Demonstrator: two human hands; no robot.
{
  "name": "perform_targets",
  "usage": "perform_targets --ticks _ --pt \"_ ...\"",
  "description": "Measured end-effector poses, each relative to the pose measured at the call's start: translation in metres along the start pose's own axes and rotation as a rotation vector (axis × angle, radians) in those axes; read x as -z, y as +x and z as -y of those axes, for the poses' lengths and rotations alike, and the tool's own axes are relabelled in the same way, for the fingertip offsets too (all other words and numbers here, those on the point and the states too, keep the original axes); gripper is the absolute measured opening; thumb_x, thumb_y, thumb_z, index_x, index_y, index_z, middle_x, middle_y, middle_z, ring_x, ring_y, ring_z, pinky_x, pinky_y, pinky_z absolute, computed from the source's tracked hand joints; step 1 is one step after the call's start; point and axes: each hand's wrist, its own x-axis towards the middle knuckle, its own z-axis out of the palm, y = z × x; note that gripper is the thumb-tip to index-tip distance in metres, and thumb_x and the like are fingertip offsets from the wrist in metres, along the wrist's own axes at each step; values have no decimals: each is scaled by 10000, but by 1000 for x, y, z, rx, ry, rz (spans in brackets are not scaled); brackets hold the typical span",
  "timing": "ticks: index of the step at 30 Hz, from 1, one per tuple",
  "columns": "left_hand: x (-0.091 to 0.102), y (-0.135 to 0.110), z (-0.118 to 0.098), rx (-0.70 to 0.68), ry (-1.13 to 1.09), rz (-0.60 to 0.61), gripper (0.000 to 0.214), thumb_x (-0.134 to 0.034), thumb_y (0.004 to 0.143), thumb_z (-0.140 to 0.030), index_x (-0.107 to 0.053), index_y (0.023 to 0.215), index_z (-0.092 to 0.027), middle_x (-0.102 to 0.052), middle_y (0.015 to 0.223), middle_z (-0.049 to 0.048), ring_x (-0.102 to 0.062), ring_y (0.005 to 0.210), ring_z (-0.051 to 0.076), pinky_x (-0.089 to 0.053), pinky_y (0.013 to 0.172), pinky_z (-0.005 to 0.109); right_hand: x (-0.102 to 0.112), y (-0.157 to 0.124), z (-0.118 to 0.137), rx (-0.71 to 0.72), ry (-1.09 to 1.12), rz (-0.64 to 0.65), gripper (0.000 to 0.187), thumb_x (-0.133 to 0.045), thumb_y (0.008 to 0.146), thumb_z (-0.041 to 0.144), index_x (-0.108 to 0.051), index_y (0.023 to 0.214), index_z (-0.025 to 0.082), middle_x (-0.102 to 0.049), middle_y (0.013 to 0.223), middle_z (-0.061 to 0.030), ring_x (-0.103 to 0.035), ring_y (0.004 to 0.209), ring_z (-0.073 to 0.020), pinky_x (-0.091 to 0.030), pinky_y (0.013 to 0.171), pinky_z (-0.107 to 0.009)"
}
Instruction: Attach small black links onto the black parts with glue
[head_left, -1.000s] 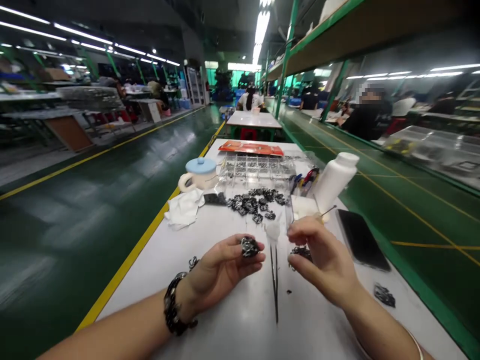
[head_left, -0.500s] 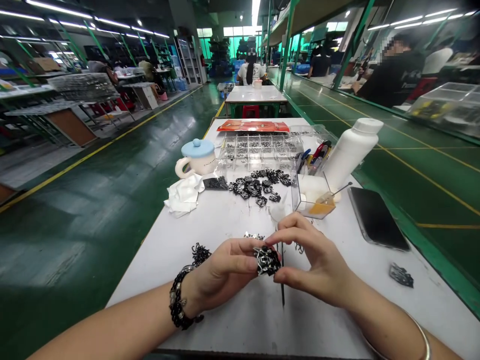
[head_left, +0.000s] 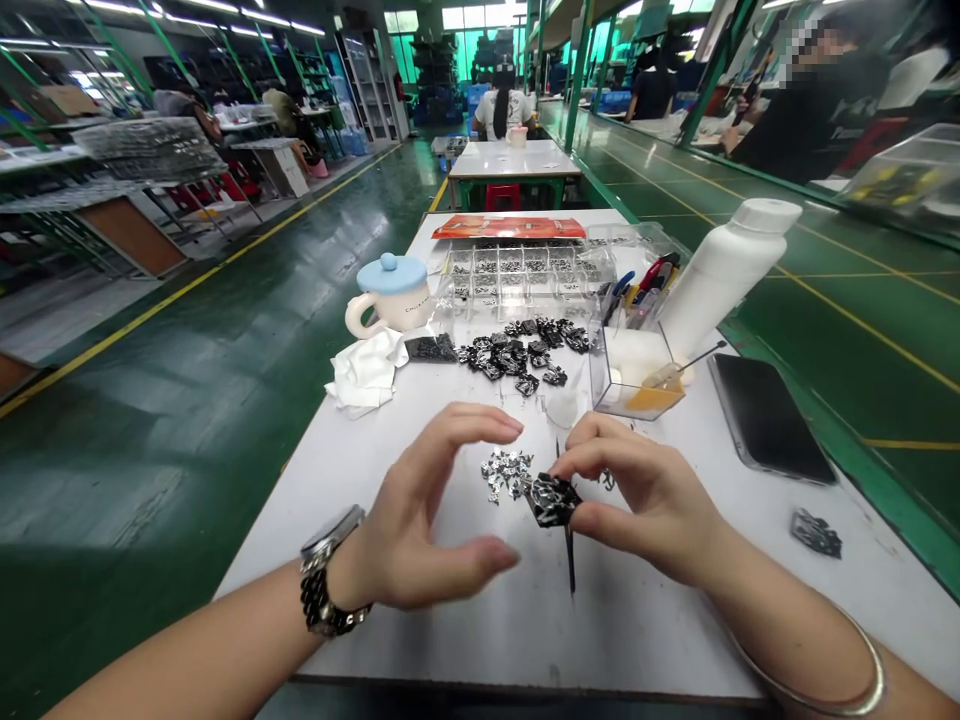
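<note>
My right hand [head_left: 637,495] pinches a small black metal part [head_left: 553,500] between thumb and fingers, just above the white table [head_left: 450,640]. My left hand [head_left: 435,510], with a watch on the wrist, hovers beside it with fingers spread and holds nothing. A little heap of silvery bits [head_left: 508,470] lies on the table between the two hands. Black tweezers [head_left: 569,545] lie under my right hand. A pile of black parts [head_left: 525,355] lies farther back.
Behind the pile stand a clear compartment tray [head_left: 525,280], a mug with a blue lid [head_left: 390,295], a crumpled white cloth [head_left: 367,370], a small clear box with orange liquid [head_left: 637,380], a white bottle [head_left: 720,280] and a dark phone [head_left: 769,420]. People sit at benches further off.
The black part has passed from my left hand to my right hand. My left hand has let go and spread its fingers. The silvery bits now show between the hands.
</note>
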Motion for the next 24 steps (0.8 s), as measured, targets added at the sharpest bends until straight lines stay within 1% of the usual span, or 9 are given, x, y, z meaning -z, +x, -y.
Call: perform_targets --ticks 2,3,5,7,12,18,21,24 --pt "5 0 -6 -196 300 61 579 -752 645 -157 -552 1181 -250 -556 1152 77 -482 1115 276 -338 1017 416 0 0 -1 -27 21 41 194 -693 775 373 -671 909 234 -510 779 -24 -457 731 -148 -417 653 -291" --pt "6 0 -9 -262 413 96 588 -748 643 -144 -548 1186 -251 -581 1125 75 -501 1092 272 -346 1011 421 -1 0 -2 -38 30 58 191 -692 776 375 -673 908 238 -508 776 -20 -457 731 -145 -414 655 -287" --pt "6 0 -11 -347 570 156 572 -741 644 -133 -553 1173 -241 -636 1040 64 -532 1045 262 -375 981 412 -2 1 -3 -52 44 74 188 -687 780 382 -676 907 244 -499 765 -13 -456 732 -141 -406 660 -281" --pt "4 0 -10 -382 657 171 519 -724 657 -126 -572 1142 -232 -669 986 55 -545 1019 256 -394 947 395 -4 1 -4 -61 50 87 186 -683 783 386 -679 901 242 -490 756 -10 -456 726 -138 -402 659 -282" --pt "3 0 -5 -403 742 154 413 -671 682 -96 -630 1072 -227 -697 931 56 -557 982 257 -408 888 380 -6 3 -5 -73 48 116 197 -674 787 395 -681 890 226 -496 745 -18 -467 714 -143 -410 652 -292" --pt "5 3 -7 -445 798 177 293 -663 685 -79 -667 954 -197 -711 870 73 -585 905 248 -417 804 372 -7 2 -6 -89 53 136 176 -665 799 383 -681 892 234 -502 743 -16 -471 714 -141 -403 654 -290" --pt "4 4 -7 -469 811 177 277 -664 678 -73 -666 933 -180 -711 839 75 -591 855 242 -419 780 370 -7 2 -7 -96 64 146 183 -651 812 389 -680 903 233 -507 744 -15 -470 714 -139 -394 656 -288" --pt "4 3 -5 -481 825 173 294 -648 680 -69 -660 947 -190 -698 771 54 -587 764 218 -417 744 358 -8 2 -8 -109 81 156 183 -638 823 396 -677 906 238 -517 750 -10 -474 722 -134 -387 661 -284"
